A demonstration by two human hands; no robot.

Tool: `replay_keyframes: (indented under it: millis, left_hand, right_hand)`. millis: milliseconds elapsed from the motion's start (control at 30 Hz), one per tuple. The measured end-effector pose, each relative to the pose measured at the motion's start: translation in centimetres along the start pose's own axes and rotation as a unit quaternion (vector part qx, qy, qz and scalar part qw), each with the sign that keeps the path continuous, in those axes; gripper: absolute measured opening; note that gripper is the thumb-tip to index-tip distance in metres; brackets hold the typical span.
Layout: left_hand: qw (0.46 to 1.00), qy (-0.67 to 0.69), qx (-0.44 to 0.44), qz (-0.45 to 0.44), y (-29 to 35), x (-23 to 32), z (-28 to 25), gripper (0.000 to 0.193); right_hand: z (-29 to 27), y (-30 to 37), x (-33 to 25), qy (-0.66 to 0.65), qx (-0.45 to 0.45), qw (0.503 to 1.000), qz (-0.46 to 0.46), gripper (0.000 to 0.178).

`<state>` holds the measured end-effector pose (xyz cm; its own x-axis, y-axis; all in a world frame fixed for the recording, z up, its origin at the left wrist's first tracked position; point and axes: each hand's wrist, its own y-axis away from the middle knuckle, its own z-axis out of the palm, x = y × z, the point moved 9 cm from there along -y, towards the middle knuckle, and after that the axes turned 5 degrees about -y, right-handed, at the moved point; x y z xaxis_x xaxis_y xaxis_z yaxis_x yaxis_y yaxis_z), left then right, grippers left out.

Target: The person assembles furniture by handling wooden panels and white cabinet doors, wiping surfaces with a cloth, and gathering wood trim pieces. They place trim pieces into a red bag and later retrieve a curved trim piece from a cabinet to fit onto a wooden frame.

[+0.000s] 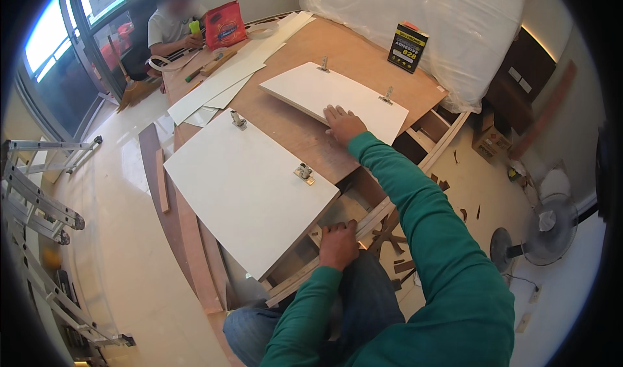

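Note:
A white cabinet door panel [344, 91] lies on brown plywood with metal hinges [324, 64] along its far edge. My right hand [344, 124] rests over its near edge, fingers laid out on the white face; the thumb's grip is hard to make out. Nearer me, a second white door panel [250, 185] carries two hinges [304, 173] on its far side. It lies partly across an open wooden frame [370, 219]. Beside this panel's near right corner, my left hand [339, 245] is closed with fingers curled over the frame's rail.
A can of adhesive [409, 47] stands on the plywood [298, 127]. White strips [220, 91] and a red bag [224, 25] lie farther left, near a seated person [175, 26]. A ladder [48, 205] stands left; a fan [548, 231] and wood scraps lie right.

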<state>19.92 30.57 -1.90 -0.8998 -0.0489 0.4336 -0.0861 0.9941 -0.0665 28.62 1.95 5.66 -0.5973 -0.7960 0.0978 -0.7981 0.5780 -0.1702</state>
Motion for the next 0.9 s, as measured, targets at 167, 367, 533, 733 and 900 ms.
replay_keyframes:
  millis: [167, 367, 533, 733, 900]
  left_hand:
    - [1.000, 0.008, -0.021, -0.009, 0.0, -0.2, -0.2, 0.048]
    - [1.000, -0.004, -0.018, -0.007, 0.2, -0.1, -0.3, 0.045]
    - [0.999, -0.039, -0.024, 0.004, -0.1, -0.4, 1.0, 0.049]
    - [0.995, -0.088, 0.033, 0.022, 2.4, 0.6, -2.1, 0.061]
    - [0.925, -0.165, -0.341, -0.012, 7.1, 3.8, -8.6, 0.044]
  right_hand:
    - [2.3, 0.4, 0.2, 0.001, -0.004, 1.000, 0.007, 0.076]
    - [2.8, 0.7, 1.0, -0.038, 0.018, 0.999, 0.011, 0.062]
    - [-4.3, 2.8, -2.1, -0.120, 0.143, 0.982, 0.013, 0.042]
    - [-10.5, 14.8, -17.3, -0.289, 0.156, 0.905, -0.269, 0.046]
    - [-6.8, 19.0, -23.7, -0.299, 0.013, 0.898, -0.323, 0.069]
